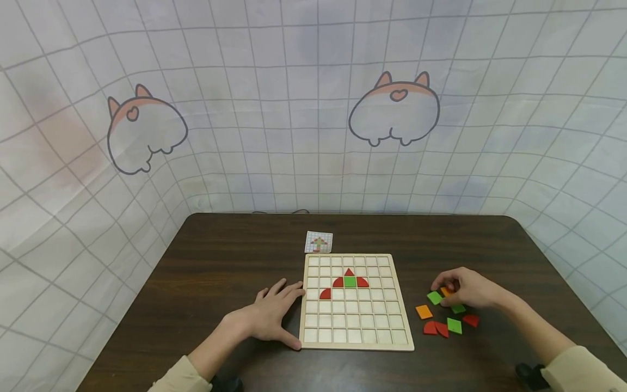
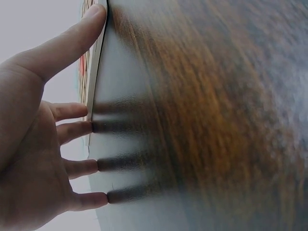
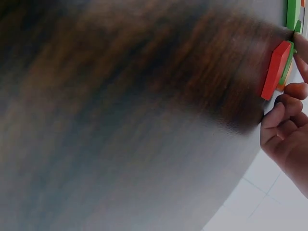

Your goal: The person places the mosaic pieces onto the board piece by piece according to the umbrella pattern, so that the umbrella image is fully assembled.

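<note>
My left hand (image 1: 269,313) lies spread at the left side of a wooden grid board (image 1: 362,321), thumb and fingertips against its edge. On the board sit a green square tile (image 1: 350,281), a red triangle tile (image 1: 349,271) above it, and several red quarter-round tiles (image 1: 338,282). Over loose tiles to the board's right, my right hand (image 1: 470,287) bends its fingers, with thumb and forefinger right at a loose green tile (image 1: 434,298). An orange tile (image 1: 447,292) shows partly under that hand. I cannot tell whether the fingers pinch a tile.
A small pattern card (image 1: 319,242) lies behind the board. Nearer me on the right are an orange square (image 1: 423,312), a green square (image 1: 454,325) and several red tiles (image 1: 430,328). The dark wooden table (image 1: 235,234) ends at a white grid-printed curtain (image 1: 274,163).
</note>
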Available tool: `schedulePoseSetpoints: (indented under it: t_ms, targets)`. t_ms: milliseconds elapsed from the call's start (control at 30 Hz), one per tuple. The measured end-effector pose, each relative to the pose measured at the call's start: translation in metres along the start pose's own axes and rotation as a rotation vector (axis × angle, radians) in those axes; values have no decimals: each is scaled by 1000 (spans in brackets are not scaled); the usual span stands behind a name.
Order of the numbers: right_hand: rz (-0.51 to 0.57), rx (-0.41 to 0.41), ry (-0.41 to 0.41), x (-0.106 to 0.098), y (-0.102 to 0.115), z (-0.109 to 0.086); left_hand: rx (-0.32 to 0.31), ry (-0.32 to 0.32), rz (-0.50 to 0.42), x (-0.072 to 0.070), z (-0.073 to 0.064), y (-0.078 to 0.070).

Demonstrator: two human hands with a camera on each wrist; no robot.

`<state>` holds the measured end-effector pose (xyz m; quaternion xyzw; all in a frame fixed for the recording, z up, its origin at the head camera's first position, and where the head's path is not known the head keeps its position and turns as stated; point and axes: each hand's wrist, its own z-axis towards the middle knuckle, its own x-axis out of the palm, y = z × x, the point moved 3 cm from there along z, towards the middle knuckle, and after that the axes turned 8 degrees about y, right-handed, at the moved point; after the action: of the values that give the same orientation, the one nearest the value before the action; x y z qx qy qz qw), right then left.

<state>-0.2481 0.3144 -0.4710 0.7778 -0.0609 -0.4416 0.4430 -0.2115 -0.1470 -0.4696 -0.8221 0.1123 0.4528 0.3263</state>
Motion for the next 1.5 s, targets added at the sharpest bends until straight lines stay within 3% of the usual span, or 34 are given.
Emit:
schedulePoseSetpoints:
  t_ms: [433,1000,1500]
  targets:
    - [-43,24,-40,0,1,3,-5,2,1,0,1,0]
    - [-88,-2,-134,12,35,28,-8,4,6,-1,1,0]
    - [-65,-61,-88,28,67,60,3,-2,7,-1,0,0]
